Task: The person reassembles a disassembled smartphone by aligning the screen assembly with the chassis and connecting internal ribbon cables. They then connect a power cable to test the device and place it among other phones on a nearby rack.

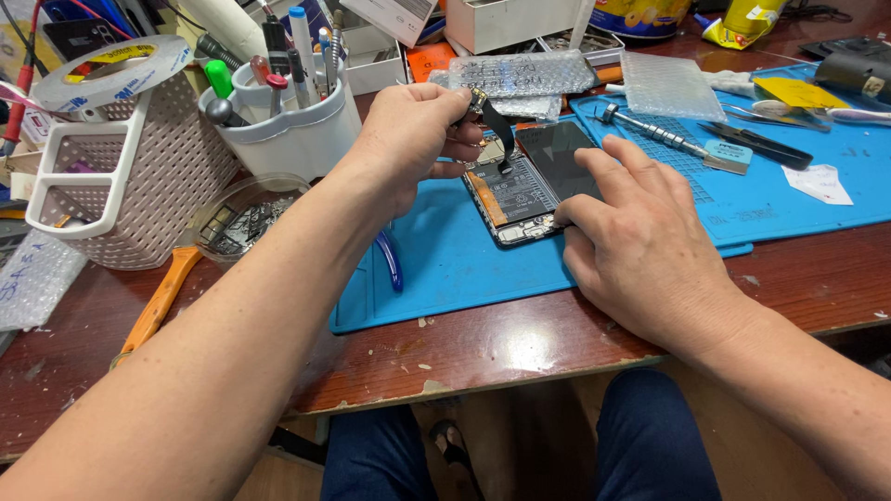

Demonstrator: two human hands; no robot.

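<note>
At frame centre, the left hand (413,130) pinches a black flex strip (497,125) above the opened phone (520,190); the right hand (640,246), fingers spread, pins the phone. A hard tug could tear the strip, or the phone could skid on the blue mat (445,269).

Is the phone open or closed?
Open. The phone lies on the blue mat with its back off, battery and insides showing. The left hand lifts a black strip from it.
</note>
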